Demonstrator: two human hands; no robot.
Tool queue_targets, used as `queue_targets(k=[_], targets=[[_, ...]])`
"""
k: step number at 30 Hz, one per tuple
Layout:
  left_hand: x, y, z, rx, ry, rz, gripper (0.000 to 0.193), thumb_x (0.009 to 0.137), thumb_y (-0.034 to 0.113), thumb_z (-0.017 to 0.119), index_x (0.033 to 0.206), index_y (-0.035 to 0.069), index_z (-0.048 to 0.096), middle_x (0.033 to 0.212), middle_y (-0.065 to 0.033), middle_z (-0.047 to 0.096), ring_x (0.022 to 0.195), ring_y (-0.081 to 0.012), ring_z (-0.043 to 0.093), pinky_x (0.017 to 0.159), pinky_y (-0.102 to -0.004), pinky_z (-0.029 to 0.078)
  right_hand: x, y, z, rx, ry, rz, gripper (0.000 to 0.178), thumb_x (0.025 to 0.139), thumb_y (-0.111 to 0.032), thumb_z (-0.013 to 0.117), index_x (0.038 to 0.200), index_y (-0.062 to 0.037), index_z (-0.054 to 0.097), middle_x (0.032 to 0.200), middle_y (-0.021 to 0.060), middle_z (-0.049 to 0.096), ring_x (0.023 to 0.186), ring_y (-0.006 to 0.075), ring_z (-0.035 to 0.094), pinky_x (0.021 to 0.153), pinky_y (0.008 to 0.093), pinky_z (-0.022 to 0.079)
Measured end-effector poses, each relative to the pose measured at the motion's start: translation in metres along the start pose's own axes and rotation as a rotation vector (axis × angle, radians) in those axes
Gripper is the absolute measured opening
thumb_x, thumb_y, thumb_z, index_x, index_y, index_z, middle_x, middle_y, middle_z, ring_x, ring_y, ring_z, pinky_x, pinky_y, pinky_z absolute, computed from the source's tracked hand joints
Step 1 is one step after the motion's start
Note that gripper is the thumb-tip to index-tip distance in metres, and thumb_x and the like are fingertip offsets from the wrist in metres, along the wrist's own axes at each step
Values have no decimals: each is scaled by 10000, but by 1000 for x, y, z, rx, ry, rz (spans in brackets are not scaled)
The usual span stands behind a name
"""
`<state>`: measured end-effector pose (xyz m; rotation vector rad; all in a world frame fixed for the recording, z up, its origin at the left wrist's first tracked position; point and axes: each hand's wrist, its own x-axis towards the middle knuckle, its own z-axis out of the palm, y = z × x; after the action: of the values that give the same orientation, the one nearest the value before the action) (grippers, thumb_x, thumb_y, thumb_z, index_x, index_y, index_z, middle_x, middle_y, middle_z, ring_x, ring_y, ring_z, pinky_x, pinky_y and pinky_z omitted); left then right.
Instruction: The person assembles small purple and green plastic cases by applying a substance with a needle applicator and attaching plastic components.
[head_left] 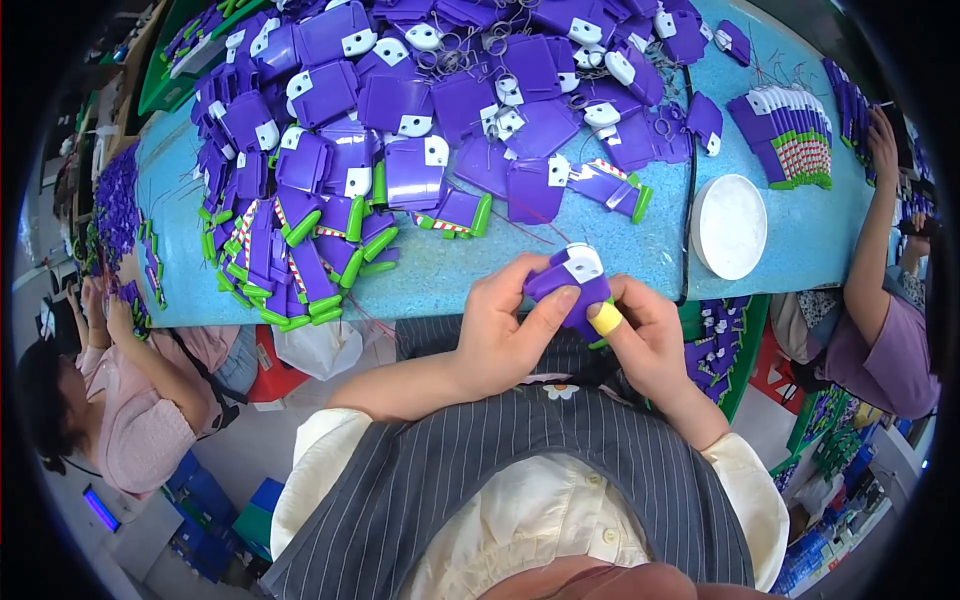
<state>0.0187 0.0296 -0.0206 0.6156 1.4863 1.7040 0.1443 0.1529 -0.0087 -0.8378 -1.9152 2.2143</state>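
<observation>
Just off the table's near edge I hold a purple plastic wing-shaped part point(541, 284) with a white rounded end. My left hand point(503, 325) is closed on its left side, thumb across the front. On the other side, my right hand point(645, 338) grips it too, its thumb wrapped in a yellow cover point(605, 319). A bit of green shows below the part, mostly hidden by my fingers. Thin red wires point(540, 222) run near its white end. Beyond my hands lies a big heap of purple and white shells point(400, 100).
Green-tipped assembled parts point(290, 260) lie on the blue table point(580, 255) at left. A white round bowl point(729, 227), a black cable point(689, 200) and a neat row of finished parts point(785, 135) are at right. A green crate point(740, 375) stands below the table; people sit on both sides.
</observation>
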Motion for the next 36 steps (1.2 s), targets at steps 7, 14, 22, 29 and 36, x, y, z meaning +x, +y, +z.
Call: queue_targets(k=[7, 14, 22, 29, 36], targets=[[2, 18, 2, 821, -133, 542, 271, 731, 66, 665, 923, -31, 501, 1022, -212, 485, 1042, -415, 474, 875, -478, 384, 6, 25, 1, -40, -93, -294, 136, 888, -89, 557, 989, -2, 530, 931, 67, 553, 843, 114, 527, 746, 247, 426], [13, 63, -35, 1124, 84, 444, 736, 691, 195, 739, 1239, -97, 345, 1208, -261, 400, 1106, -429, 415, 940, -478, 343, -10, -7, -24, 106, 109, -296, 275, 831, 14, 562, 1096, -22, 495, 1047, 89, 542, 934, 144, 525, 811, 282, 434], [47, 40, -66, 1559, 498, 294, 583, 660, 229, 757, 1120, -29, 508, 1018, -161, 536, 950, -331, 490, 775, -423, 374, 44, -77, -166, -411, 734, -687, 287, 876, -41, 553, 1149, 33, 509, 1073, 79, 571, 952, 127, 548, 817, 230, 416], [59, 40, -58, 1592, 406, 355, 585, 666, 214, 761, 1145, -14, 515, 1033, -147, 523, 951, -307, 497, 807, -410, 356, 120, -52, -198, -1142, 514, -709, 224, 764, -85, 664, 882, -2, 492, 1105, 172, 553, 1160, 345, 478, 932, 366, 392], [46, 41, -45, 994, 350, 379, 556, 700, 0, 710, 1200, -5, 467, 1009, -145, 509, 926, -258, 519, 736, -338, 439, 111, -41, -234, -1026, 613, -511, 576, 731, -92, 695, 1242, -2, 445, 1139, 178, 539, 1100, 342, 502, 952, 373, 380]])
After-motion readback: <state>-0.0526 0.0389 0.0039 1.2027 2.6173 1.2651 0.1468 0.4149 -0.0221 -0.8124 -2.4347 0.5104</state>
